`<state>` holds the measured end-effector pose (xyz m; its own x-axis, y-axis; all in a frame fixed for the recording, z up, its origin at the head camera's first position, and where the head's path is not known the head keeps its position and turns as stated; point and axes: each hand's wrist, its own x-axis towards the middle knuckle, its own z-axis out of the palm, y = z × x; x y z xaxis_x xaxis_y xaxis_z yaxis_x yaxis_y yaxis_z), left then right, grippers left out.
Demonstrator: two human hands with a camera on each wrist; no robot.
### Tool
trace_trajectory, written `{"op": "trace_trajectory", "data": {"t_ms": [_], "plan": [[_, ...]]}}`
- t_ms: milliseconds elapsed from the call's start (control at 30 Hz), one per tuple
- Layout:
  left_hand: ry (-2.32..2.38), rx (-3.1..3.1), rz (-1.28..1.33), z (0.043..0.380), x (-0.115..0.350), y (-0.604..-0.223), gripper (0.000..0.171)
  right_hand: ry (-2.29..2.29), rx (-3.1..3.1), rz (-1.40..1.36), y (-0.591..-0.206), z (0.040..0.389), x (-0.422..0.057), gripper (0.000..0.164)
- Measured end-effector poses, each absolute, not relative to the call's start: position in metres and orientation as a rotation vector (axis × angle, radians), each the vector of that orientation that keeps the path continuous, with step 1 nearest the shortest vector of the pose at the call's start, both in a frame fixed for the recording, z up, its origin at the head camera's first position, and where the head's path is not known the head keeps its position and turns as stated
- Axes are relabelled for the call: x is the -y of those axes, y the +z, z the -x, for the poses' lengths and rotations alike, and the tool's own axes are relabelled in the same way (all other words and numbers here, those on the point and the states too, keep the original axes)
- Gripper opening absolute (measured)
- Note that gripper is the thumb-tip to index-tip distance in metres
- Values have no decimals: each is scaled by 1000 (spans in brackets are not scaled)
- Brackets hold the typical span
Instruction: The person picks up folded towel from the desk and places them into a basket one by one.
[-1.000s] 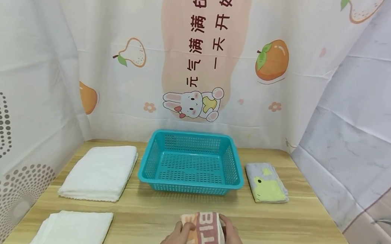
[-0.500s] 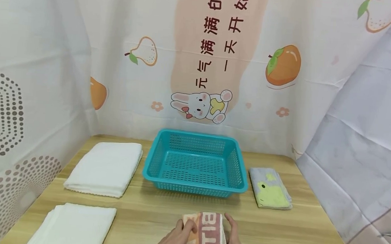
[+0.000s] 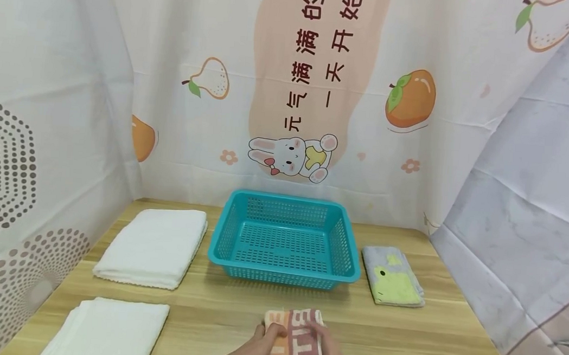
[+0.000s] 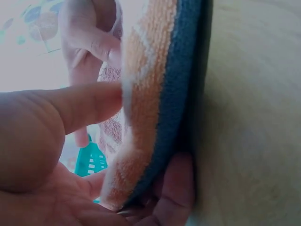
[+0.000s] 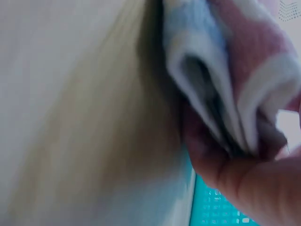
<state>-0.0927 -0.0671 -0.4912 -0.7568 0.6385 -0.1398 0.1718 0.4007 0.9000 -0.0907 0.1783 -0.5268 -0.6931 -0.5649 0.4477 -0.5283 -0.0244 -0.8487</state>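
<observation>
A folded small towel (image 3: 299, 344), striped orange and dusty red with pale letters, lies at the front middle of the table. My left hand (image 3: 254, 349) grips its left side, and in the left wrist view the thumb (image 4: 94, 106) presses the orange face while fingers curl beneath the blue layer. At the towel's right edge, my right hand (image 3: 332, 351) is slightly blurred, fingertips over the top. Its fingers curl round the layered end of the towel (image 5: 254, 47) in the right wrist view. The undersides of both hands are hidden in the head view.
A turquoise basket (image 3: 283, 274) with nothing inside stands behind the towel. Two folded white towels (image 3: 153, 245) lie on the left, one behind the other. Right of the basket lies a folded grey towel (image 3: 395, 279) with a yellow-green animal. Printed curtains (image 3: 199, 139) enclose the wooden table (image 3: 222, 315).
My right fingers, spread off the towel's right edge half a second ago, now lie over its top right corner. The left hand keeps its grip. The head view has shifted slightly.
</observation>
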Motion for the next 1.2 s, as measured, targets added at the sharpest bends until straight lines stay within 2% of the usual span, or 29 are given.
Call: {"op": "trace_trajectory", "data": {"t_ms": [100, 167, 400, 467, 700, 933, 1200], "plan": [[1344, -2202, -639, 93, 67, -490, 58, -1760, -1997, 987, -513, 88, -181, 60], [1360, -2194, -639, 93, 68, -488, 58, -1702, -1948, 817, -506, 87, -183, 60], [1325, -2224, -698, 91, 72, -483, 59, -1590, -2016, 692, -499, 89, -186, 67], [1304, -2234, -689, 92, 72, -482, 61, -1591, -2035, 666, -499, 89, -186, 67], [1239, -2265, -744, 91, 73, -481, 50, -1406, -2358, 722, -503, 80, -187, 64], [1211, -2244, -824, 94, 75, -479, 58, -1434, -2325, 694, -500, 79, -189, 65], [1238, -2157, -698, 92, 72, -479, 60, -1443, -2259, 696, -498, 81, -190, 64]]}}
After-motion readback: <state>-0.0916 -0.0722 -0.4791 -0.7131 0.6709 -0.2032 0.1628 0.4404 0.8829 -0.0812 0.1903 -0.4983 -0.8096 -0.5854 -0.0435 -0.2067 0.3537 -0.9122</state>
